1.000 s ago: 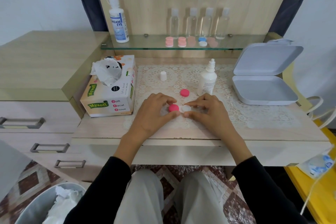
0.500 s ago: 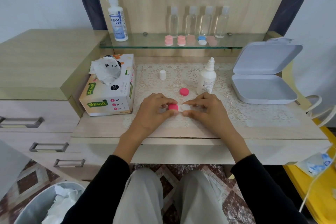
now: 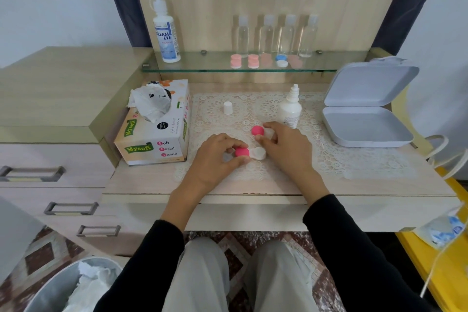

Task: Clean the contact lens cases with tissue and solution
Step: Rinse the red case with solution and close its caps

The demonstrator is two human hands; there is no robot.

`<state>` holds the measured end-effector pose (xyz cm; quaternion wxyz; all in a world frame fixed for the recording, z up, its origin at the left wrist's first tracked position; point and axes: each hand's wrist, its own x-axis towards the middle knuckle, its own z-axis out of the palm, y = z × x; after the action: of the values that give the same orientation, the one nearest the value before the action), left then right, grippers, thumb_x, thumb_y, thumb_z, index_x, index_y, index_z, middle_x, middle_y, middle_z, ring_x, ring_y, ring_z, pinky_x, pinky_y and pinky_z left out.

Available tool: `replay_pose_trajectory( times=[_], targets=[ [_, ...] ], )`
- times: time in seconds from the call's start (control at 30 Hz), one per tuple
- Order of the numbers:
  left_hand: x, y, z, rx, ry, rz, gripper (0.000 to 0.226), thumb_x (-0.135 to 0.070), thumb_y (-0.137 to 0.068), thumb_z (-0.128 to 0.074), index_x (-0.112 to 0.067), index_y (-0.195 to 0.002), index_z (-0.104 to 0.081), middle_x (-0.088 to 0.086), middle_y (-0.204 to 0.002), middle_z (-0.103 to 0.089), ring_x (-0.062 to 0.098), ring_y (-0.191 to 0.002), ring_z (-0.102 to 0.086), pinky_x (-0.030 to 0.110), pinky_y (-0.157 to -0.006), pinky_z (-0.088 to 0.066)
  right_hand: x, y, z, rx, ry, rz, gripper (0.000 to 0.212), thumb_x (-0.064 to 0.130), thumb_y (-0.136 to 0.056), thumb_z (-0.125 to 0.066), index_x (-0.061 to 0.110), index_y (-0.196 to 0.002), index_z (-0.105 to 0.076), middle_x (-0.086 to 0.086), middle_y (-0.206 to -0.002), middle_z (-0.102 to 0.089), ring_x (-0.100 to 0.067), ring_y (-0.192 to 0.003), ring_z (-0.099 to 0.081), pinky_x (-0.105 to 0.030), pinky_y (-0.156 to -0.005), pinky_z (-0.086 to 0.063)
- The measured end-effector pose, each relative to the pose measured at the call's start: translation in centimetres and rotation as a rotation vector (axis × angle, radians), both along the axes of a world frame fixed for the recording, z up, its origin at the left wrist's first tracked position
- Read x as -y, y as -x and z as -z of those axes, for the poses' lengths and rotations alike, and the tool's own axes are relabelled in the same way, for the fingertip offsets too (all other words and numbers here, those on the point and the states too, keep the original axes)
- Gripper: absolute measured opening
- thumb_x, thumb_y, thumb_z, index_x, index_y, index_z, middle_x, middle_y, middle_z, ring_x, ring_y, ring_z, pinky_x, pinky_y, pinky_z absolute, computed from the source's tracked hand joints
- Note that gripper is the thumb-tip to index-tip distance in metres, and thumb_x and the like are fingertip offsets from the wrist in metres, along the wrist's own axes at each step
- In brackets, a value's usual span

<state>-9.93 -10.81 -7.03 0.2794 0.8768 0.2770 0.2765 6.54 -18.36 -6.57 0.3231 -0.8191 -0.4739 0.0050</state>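
Note:
A contact lens case [image 3: 253,153] lies on the lace mat [image 3: 342,159]. Its left well carries a pink cap, and its right well is white and uncapped. My left hand [image 3: 215,159] pinches the pink-capped side. My right hand [image 3: 287,147] is just behind the case, with thumb and forefinger around a loose pink cap [image 3: 257,131]. Something white shows under those fingers, and I cannot tell what it is. The uncapped solution bottle [image 3: 290,110] stands right behind my right hand. Its white cap [image 3: 228,108] is on the mat. The tissue box [image 3: 154,134] sits at the left.
An open white hinged box [image 3: 367,119] sits at the right. The glass shelf [image 3: 202,68] holds a Dream Eye bottle [image 3: 166,33], several small clear bottles and more lens cases [image 3: 253,61]. A bin with used tissues [image 3: 76,286] is on the floor at lower left.
My right hand has left the white side of the case and moved back to the loose pink cap. My left hand stays on the pink-capped side.

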Motion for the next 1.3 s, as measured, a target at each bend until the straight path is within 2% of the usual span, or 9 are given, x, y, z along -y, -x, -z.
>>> replay_pose_trajectory(
  times=[0.1, 0.3, 0.4, 0.5, 0.6, 0.73, 0.93, 1.17, 1.3],
  targets=[
    [0.0, 0.1, 0.0, 0.001, 0.007, 0.004, 0.028, -0.033, -0.079, -0.074, -0.023, -0.105, -0.070, 0.000, -0.091, -0.060, 0.012, -0.088, -0.053, 0.020, -0.077, -0.037, -0.9, 0.3, -0.3, 0.079, 0.043, 0.051, 0.032, 0.046, -0.090, -0.057, 0.028, -0.116, -0.064, -0.002, -0.101, -0.068, -0.026, -0.094, -0.063, -0.032, -0.072, -0.044],
    [-0.2, 0.0, 0.0, 0.008, 0.017, 0.015, 0.027, -0.033, -0.079, -0.075, -0.024, -0.104, -0.070, -0.002, -0.090, -0.060, 0.010, -0.087, -0.055, 0.021, -0.078, -0.039, -1.3, 0.3, -0.3, 0.112, 0.060, 0.067, 0.024, 0.045, -0.091, -0.056, 0.029, -0.107, -0.067, 0.000, -0.094, -0.067, -0.024, -0.087, -0.062, -0.030, -0.068, -0.043],
    [-0.2, 0.0, 0.1, 0.017, 0.019, 0.019, 0.027, -0.033, -0.079, -0.075, -0.023, -0.103, -0.071, -0.002, -0.089, -0.061, 0.011, -0.087, -0.055, 0.023, -0.079, -0.040, -0.9, 0.0, -0.2, 0.073, 0.040, 0.029, 0.026, 0.048, -0.090, -0.056, 0.029, -0.106, -0.065, 0.005, -0.083, -0.063, -0.020, -0.081, -0.061, -0.029, -0.066, -0.040],
    [-0.2, 0.0, 0.1, 0.022, 0.023, 0.025, 0.027, -0.033, -0.078, -0.075, -0.023, -0.103, -0.071, -0.001, -0.089, -0.061, 0.012, -0.086, -0.056, 0.026, -0.079, -0.042, 0.0, -0.7, 0.1, -0.048, -0.019, -0.082, 0.021, 0.045, -0.089, -0.060, 0.030, -0.102, -0.064, 0.011, -0.062, -0.052, -0.010, -0.065, -0.053, -0.026, -0.058, -0.033],
    [-0.2, 0.0, 0.1, 0.022, 0.019, 0.022, 0.027, -0.033, -0.078, -0.075, -0.022, -0.103, -0.071, -0.001, -0.090, -0.062, 0.012, -0.086, -0.056, 0.028, -0.079, -0.044, 1.4, -1.2, 0.6, -0.138, -0.106, -0.230, 0.016, 0.038, -0.088, -0.065, 0.028, -0.100, -0.067, 0.010, -0.054, -0.046, -0.006, -0.052, -0.043, -0.025, -0.054, -0.032],
    [-0.2, 0.0, 0.1, 0.027, 0.022, 0.021, 0.027, -0.033, -0.078, -0.075, -0.023, -0.104, -0.071, -0.001, -0.090, -0.062, 0.012, -0.086, -0.056, 0.028, -0.080, -0.045, 2.6, -1.3, 0.9, -0.165, -0.127, -0.341, 0.018, 0.034, -0.086, -0.068, 0.024, -0.102, -0.068, 0.011, -0.053, -0.045, -0.005, -0.051, -0.043, -0.024, -0.055, -0.034],
    [-0.2, 0.0, 0.1, 0.025, 0.029, 0.018, 0.028, -0.033, -0.078, -0.076, -0.023, -0.104, -0.071, 0.000, -0.091, -0.062, 0.013, -0.087, -0.057, 0.031, -0.082, -0.046, 2.9, -0.9, 0.9, -0.087, -0.123, -0.359, 0.016, 0.032, -0.083, -0.070, 0.026, -0.098, -0.069, 0.011, -0.052, -0.043, -0.007, -0.052, -0.043, -0.028, -0.055, -0.036],
    [-0.1, 0.0, 0.1, 0.022, 0.038, 0.018, 0.029, -0.033, -0.078, -0.076, -0.023, -0.104, -0.071, -0.002, -0.091, -0.061, 0.010, -0.085, -0.056, 0.025, -0.079, -0.043, 3.0, -1.0, 0.8, -0.105, -0.161, -0.369, 0.016, 0.030, -0.079, -0.074, 0.026, -0.093, -0.070, 0.012, -0.049, -0.042, -0.007, -0.050, -0.043, -0.025, -0.054, -0.035],
    [-0.1, 0.1, 0.0, 0.025, 0.033, 0.016, 0.028, -0.032, -0.078, -0.076, -0.022, -0.104, -0.071, -0.001, -0.090, -0.061, 0.011, -0.085, -0.056, 0.026, -0.080, -0.044, 3.0, -0.9, 0.8, -0.098, -0.154, -0.374, 0.019, 0.028, -0.079, -0.074, 0.025, -0.098, -0.071, 0.011, -0.050, -0.043, -0.007, -0.050, -0.043, -0.027, -0.055, -0.037]
  ],
)
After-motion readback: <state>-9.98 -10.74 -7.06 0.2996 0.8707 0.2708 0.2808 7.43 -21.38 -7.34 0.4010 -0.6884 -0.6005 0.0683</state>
